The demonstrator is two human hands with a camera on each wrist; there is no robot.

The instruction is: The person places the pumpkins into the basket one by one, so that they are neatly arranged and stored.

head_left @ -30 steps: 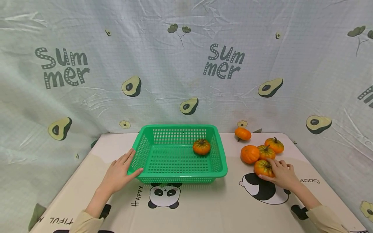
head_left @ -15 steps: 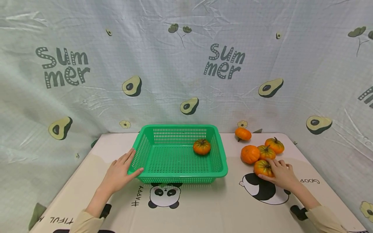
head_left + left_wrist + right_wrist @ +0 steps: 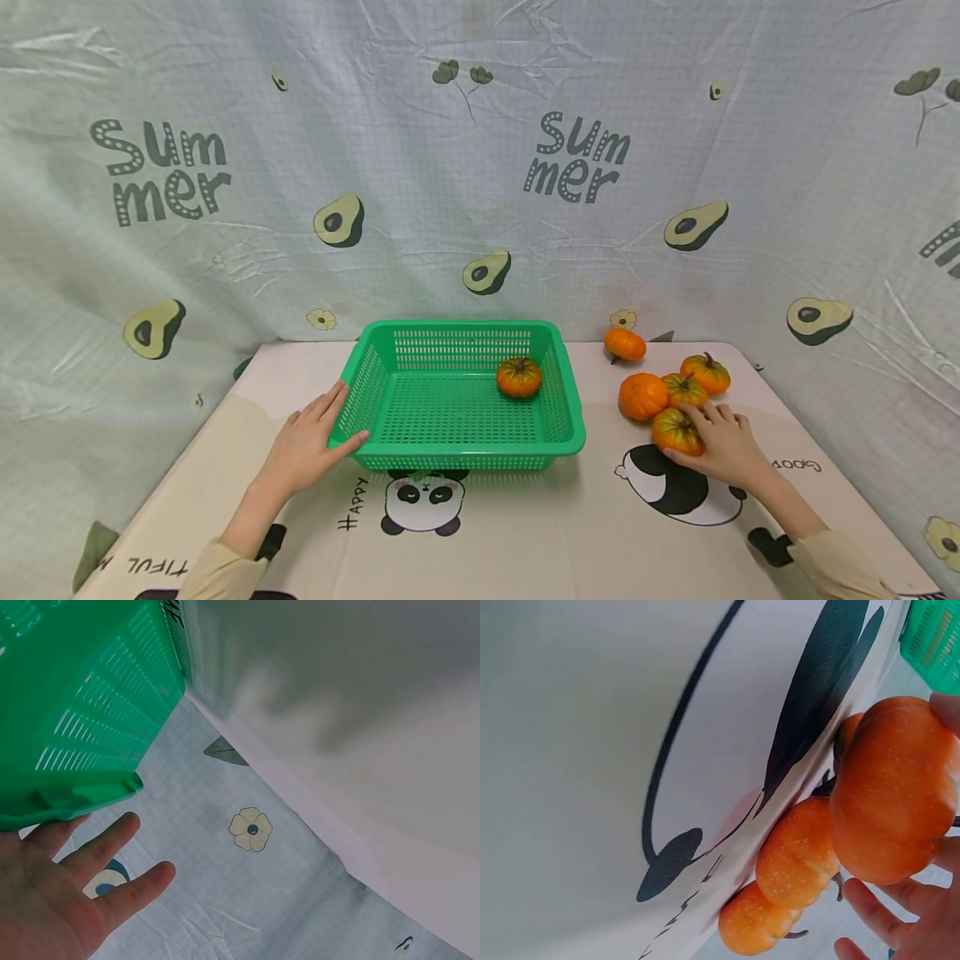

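Note:
A green plastic basket [image 3: 459, 450] stands mid-table with one small pumpkin [image 3: 518, 377] inside, toward its right end. My left hand [image 3: 306, 454] lies against the basket's left front corner, fingers outstretched along the rim; in the left wrist view the fingers [image 3: 105, 851] spread below the rim. On the right, my right hand [image 3: 723, 446] grips an orange-green pumpkin [image 3: 673, 432], thumb in front and fingers over its far side. The right wrist view shows that pumpkin [image 3: 896, 791] large, between the thumb and fingers.
Behind the gripped pumpkin sit an orange pumpkin [image 3: 642, 396] and two orange-green ones, one nearer [image 3: 682, 389] and one farther right [image 3: 706, 374]. Another orange pumpkin [image 3: 625, 344] lies at the table's back edge. A printed cloth [image 3: 420, 233] hangs behind the table.
The fingers of my right hand have shifted slightly left over the pumpkin, which stays in nearly the same spot. My left hand and the basket have not moved.

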